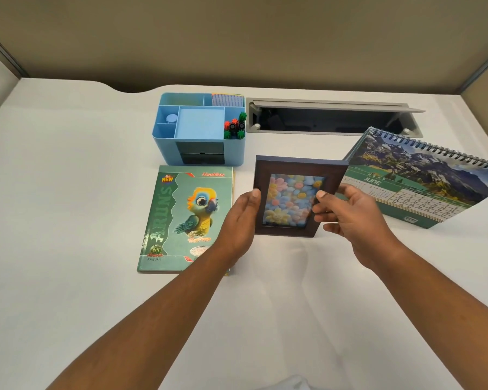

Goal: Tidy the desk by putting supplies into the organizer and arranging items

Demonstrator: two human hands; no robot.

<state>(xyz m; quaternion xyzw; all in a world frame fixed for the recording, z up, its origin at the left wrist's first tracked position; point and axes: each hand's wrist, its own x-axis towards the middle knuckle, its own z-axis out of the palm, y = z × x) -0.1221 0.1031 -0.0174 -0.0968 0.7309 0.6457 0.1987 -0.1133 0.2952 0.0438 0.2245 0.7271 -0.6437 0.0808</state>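
The white desk (68, 192) carries a blue organizer (164, 136) at the back left of centre. A small round cap (171, 118) sits in its left compartment, a blue pad (199, 121) fills the middle, a printed pad (227, 99) stands in the back right slot, and pens (234, 126) with red and green caps stand in the right one.

Just in front of the organizer a green notebook (181, 218) with a parrot on the cover lies flat.

The left forearm crosses the notebook's lower right corner. The left hand (237, 220) is turned palm inward, with the thumb laid against the left edge of the frame (296, 195); its fingers go behind the frame and are hidden.

The dark wooden frame, holding a flower picture, is upright and faces the camera, between notebook and calendar. Whether its bottom edge rests on the desk cannot be told.

The right hand (352, 220) pinches the frame's right side, thumb on the front and fingers curled round the edge.

Behind the frame is an open grey cable slot (333, 116) in the desk. To the right stands a spiral calendar (423, 187), showing June.
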